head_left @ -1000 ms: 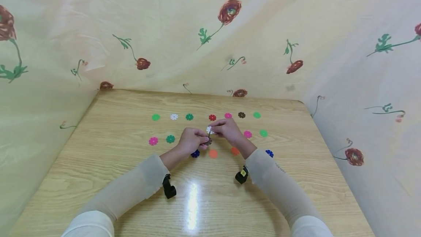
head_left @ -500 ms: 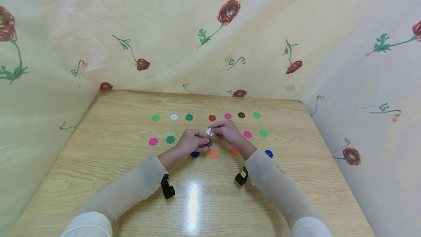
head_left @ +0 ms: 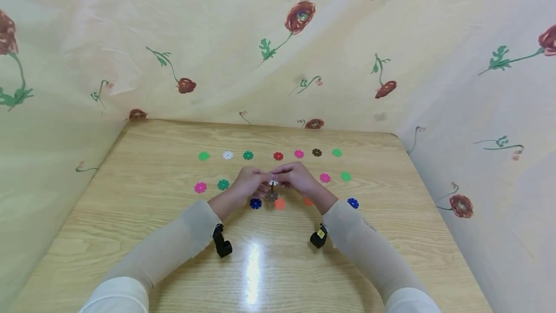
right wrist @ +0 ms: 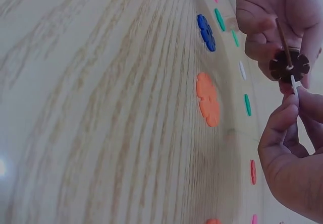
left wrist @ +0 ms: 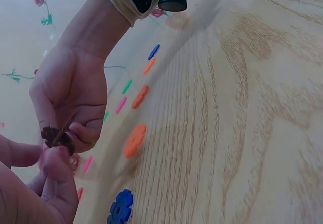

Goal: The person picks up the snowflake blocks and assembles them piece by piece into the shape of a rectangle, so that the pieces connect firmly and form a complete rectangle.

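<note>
My left hand (head_left: 247, 185) and right hand (head_left: 297, 177) meet over the table, pinching a small cluster of notched plastic snowflake discs. In the head view a white snowflake disc (head_left: 272, 182) sits between both hands' fingertips. Below it hangs a brown snowflake disc (head_left: 272, 196), facing the camera. The right wrist view shows a second brown disc (right wrist: 283, 41) edge-on, crossing the first, and the white disc (right wrist: 295, 85) edge-on at my right fingertips. In the left wrist view, fingers partly cover the brown discs (left wrist: 58, 136). Whether the white disc is slotted in, I cannot tell.
Loose snowflake discs lie in rows on the wooden table (head_left: 173, 274). Nearest the hands are a blue disc (head_left: 256, 204), an orange disc (head_left: 280, 204) and another orange disc (head_left: 308, 202). Red (head_left: 278, 156) and green (head_left: 248, 155) ones lie behind. Flowered cloth (head_left: 226, 62) surrounds the table.
The hands have drawn together until their fingertips meet at the white disc. The left fingers have shifted up from the brown disc, which now shows below them. The white disc has tilted and sits lower.
</note>
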`<action>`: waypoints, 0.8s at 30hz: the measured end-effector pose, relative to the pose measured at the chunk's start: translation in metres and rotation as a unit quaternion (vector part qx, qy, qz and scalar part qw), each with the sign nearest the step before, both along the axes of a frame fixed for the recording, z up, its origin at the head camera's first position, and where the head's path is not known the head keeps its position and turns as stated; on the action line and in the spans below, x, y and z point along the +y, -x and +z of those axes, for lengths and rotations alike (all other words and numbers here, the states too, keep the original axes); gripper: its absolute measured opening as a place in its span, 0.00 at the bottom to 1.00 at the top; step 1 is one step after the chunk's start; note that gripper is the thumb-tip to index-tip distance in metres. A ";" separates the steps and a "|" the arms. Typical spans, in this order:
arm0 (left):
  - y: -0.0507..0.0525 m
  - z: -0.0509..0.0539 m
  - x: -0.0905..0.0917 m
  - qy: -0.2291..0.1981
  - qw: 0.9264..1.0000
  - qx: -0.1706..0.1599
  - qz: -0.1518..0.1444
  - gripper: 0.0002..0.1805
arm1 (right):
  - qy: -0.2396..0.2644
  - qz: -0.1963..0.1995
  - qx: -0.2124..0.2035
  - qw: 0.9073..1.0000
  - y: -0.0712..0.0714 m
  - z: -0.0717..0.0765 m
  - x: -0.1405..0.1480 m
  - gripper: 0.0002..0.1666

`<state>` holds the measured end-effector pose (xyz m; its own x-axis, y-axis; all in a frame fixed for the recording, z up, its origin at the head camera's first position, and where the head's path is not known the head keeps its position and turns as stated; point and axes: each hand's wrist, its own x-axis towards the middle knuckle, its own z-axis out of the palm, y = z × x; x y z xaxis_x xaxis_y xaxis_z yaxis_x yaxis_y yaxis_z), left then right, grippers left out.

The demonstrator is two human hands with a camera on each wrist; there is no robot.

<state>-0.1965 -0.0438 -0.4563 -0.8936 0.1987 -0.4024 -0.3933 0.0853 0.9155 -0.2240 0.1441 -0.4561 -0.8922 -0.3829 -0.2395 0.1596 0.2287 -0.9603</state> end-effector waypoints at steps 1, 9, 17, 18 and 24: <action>0.000 0.000 0.000 -0.001 1.000 -0.001 -0.003 0.12 | -0.004 0.002 0.002 1.000 0.000 0.000 0.000 0.13; 0.000 -0.001 0.001 -0.004 1.000 0.000 0.003 0.09 | -0.042 -0.005 0.009 0.999 0.001 0.003 0.012 0.17; -0.005 -0.001 -0.001 -0.024 0.999 -0.001 0.023 0.07 | -0.288 0.076 0.160 0.941 -0.010 0.007 0.062 0.13; -0.005 -0.001 -0.002 -0.026 0.999 -0.001 0.028 0.07 | -0.307 0.087 0.166 0.933 -0.012 0.008 0.067 0.13; -0.002 -0.002 -0.007 -0.023 0.999 -0.013 0.039 0.07 | -0.384 0.143 0.204 0.889 -0.024 0.008 0.080 0.13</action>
